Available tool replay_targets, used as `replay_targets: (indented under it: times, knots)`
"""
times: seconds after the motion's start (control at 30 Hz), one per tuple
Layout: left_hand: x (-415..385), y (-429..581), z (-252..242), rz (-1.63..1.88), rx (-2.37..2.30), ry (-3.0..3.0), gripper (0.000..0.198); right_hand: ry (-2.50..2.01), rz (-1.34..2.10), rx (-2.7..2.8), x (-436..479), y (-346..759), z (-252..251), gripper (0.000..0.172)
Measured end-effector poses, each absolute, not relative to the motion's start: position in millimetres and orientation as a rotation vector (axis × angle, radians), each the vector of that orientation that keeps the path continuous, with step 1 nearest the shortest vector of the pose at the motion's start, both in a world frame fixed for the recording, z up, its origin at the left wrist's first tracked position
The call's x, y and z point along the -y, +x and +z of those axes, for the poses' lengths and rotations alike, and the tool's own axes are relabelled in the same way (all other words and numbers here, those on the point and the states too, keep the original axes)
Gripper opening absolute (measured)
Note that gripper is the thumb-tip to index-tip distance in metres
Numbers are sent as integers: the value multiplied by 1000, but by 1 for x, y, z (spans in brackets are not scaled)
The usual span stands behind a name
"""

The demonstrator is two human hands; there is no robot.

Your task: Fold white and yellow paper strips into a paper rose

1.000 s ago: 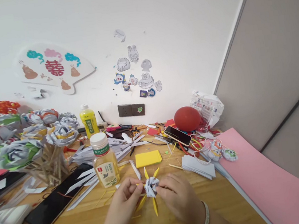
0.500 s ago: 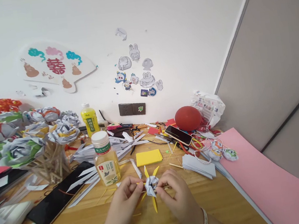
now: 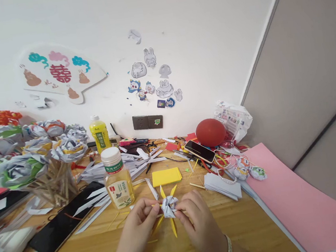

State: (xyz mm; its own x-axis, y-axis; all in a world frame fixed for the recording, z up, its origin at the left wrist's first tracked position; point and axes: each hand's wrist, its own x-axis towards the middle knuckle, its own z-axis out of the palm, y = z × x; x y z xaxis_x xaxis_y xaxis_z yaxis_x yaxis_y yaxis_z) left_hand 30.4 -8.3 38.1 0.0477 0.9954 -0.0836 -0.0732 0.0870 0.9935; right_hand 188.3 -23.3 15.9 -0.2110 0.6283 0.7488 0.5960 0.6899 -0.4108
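A small paper flower (image 3: 169, 206), grey-white in the middle with yellow petal strips sticking out, sits between my two hands just above the wooden table (image 3: 110, 249). My left hand (image 3: 140, 222) pinches its left side with curled fingers. My right hand (image 3: 195, 217), with a bracelet at the wrist, pinches its right side. A tea bottle (image 3: 118, 182) with a white cap stands just behind my left hand, and a yellow paper pad (image 3: 166, 176) lies behind the flower.
Finished paper flowers on sticks (image 3: 33, 160) fill the left. A black tablet (image 3: 65, 220), cut paper strips (image 3: 135, 163), a second yellow bottle (image 3: 100, 134), a phone (image 3: 204, 150), a red balloon (image 3: 210, 132), a white paper stack (image 3: 222, 185) and pink sheets (image 3: 290, 205) surround the hands.
Both hands have kept their pinch on the flower and turned it slightly. The view has shifted a little; nothing else on the table moved.
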Motion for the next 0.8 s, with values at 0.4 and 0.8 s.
replay_targets:
  times: [0.4,0.8]
  knots:
    - [8,31,41,1162,-1128,1079,40,-1020,-63,1892,24,189,17,18]
    - [4,29,36,1079,-1138,1090,45,-985,-172,1920,24,187,20,25]
